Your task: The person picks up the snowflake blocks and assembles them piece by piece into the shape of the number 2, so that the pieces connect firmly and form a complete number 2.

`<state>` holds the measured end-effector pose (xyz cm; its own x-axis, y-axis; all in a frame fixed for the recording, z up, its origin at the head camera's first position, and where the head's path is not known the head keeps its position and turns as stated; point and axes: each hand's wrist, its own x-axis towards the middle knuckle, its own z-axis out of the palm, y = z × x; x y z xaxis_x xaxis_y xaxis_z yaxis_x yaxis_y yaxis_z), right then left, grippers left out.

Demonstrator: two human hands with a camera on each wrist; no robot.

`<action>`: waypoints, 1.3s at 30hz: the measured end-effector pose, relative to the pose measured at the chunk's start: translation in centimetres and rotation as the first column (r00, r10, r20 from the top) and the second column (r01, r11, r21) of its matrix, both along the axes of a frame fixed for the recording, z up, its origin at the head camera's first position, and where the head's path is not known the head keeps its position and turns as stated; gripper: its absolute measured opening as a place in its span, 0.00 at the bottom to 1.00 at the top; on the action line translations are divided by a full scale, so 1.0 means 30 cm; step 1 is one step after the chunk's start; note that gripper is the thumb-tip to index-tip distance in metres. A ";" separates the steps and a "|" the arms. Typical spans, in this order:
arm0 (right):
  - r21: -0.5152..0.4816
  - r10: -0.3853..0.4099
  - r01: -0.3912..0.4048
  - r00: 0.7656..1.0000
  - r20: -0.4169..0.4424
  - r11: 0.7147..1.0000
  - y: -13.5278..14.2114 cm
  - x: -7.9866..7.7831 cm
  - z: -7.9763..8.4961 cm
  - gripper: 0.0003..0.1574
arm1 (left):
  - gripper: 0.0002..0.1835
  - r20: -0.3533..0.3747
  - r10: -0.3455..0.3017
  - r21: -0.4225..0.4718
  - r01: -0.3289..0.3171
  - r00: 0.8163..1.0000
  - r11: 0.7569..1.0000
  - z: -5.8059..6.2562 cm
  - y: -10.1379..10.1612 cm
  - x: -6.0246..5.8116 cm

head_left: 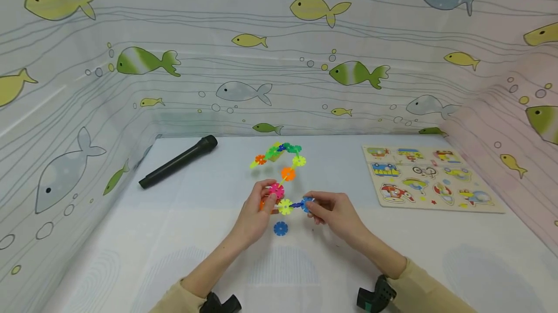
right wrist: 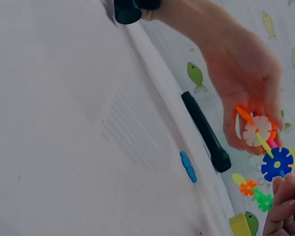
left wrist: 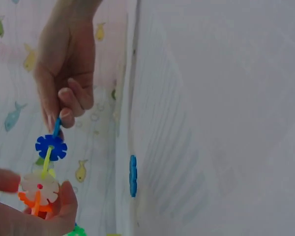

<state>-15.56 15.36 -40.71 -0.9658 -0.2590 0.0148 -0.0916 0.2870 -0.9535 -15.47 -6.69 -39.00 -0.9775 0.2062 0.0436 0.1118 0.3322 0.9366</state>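
Note:
A chain of colourful notched snowflake discs is held up over the table, curving away from me through a pink disc (head_left: 276, 191), an orange disc (head_left: 287, 174) and green ones. My left hand (head_left: 256, 212) grips its near part, around the pink disc and a white disc (right wrist: 256, 132). At the right end, my right hand (head_left: 334, 210) pinches a light blue disc (head_left: 307, 204) between thumb and fingers. That disc meets a dark blue disc (left wrist: 51, 147), which follows a yellow disc (head_left: 285, 207). One loose blue disc (head_left: 281, 228) lies on the table below the hands.
At the back left lies a black microphone (head_left: 178, 162). A wooden puzzle board (head_left: 436, 172) with vehicle pictures is on the right. Behind the chain sits a small yellow block (right wrist: 239, 224). Fish-printed cloth walls (head_left: 196, 27) enclose the table's back and sides.

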 end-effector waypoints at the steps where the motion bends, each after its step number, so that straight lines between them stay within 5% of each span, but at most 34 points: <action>1: -0.002 0.000 0.000 1.000 -0.001 1.000 0.001 0.000 0.000 0.23 | 0.24 0.006 0.005 -0.012 -0.005 1.000 1.000 0.000 0.001 0.000; 9: -0.019 0.010 -0.010 1.000 -0.008 1.000 0.003 0.002 0.006 0.23 | 0.36 0.023 0.020 -0.055 -0.018 1.000 0.998 -0.002 0.004 0.003; 30: -0.077 0.022 -0.019 0.999 0.038 0.997 -0.003 0.006 0.000 0.23 | 0.38 -0.042 0.023 -0.006 -0.023 0.999 1.000 -0.014 0.006 0.007; 39: -0.114 0.003 0.004 0.998 0.057 0.993 -0.006 0.001 -0.012 0.22 | 0.36 -0.096 -0.001 -0.087 -0.008 0.995 0.996 -0.007 0.008 0.005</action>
